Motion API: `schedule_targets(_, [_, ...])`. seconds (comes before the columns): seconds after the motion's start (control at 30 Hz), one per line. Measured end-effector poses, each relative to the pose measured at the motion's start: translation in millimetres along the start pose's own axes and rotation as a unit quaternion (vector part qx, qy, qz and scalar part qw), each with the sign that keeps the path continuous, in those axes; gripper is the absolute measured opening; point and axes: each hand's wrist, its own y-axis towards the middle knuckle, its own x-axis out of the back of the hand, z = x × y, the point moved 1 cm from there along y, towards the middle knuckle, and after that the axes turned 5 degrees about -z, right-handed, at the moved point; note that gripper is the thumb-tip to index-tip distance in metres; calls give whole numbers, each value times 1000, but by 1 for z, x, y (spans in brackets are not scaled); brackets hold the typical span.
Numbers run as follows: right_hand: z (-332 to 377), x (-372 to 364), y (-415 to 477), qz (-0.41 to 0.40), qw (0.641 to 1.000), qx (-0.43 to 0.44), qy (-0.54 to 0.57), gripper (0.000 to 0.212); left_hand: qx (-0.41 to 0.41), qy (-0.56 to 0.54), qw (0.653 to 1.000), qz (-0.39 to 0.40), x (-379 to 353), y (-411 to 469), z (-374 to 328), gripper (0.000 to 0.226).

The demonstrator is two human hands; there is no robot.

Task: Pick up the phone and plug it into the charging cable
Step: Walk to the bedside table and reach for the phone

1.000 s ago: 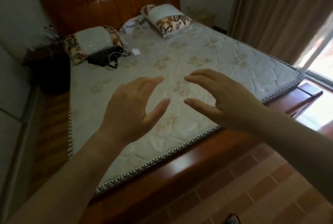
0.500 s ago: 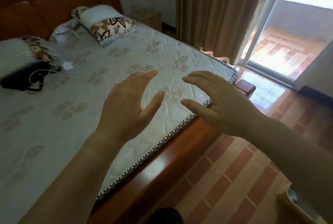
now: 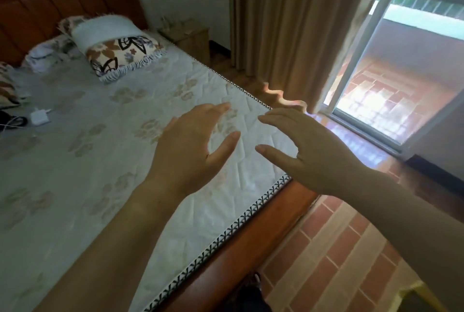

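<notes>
Hands empty above the mattress corner

Hands hover side by side over the near corner of the mattress [image 3: 100,161], palms down. The left hand [image 3: 190,151] has its fingers spread loosely and its thumb angled out toward the right; it grips nothing. The right hand [image 3: 308,151] is likewise slack, fingers gently curved, thumb pointing toward the left hand, with a clear gap between the two thumbs. Neither hand touches the bedding.

Far off at the left edge of the view lies a small white charger block [image 3: 39,116] on the mattress, with a thin pale cable [image 3: 10,124] running from it toward a dark object [image 3: 11,121] that is cut off by the frame. That dark object may be the phone, but too little of it shows to be sure. Charger and cable are well apart from both hands.

At the head of the bed, a flower-patterned pillow [image 3: 118,52] leans against the brown headboard [image 3: 50,3], with a crumpled white cloth [image 3: 46,52] just beside it. A small wooden nightstand [image 3: 187,35] stands past the bed's far side, near tan curtains [image 3: 288,23]. A sliding glass door [image 3: 391,73] at the right lets bright light onto the brick-patterned floor [image 3: 339,249]. The bed's wooden frame [image 3: 251,244] runs diagonally beneath the mattress's stitched edge.
</notes>
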Motion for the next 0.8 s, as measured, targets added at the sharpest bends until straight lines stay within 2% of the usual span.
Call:
schedule_targets(0.23, [-102,29,101,-6,999,38,-5,59,16,18,1000,8,-50,118,-16,57])
schedule_targets(0.47, [-232,49,183,22,997,72,13,65,51,65,997,2,-128,226,-44,56])
schedule_targets(0.8, [-451,136,289,102,982,154,35,66,159,100,982,-17,-268,397,-161,59])
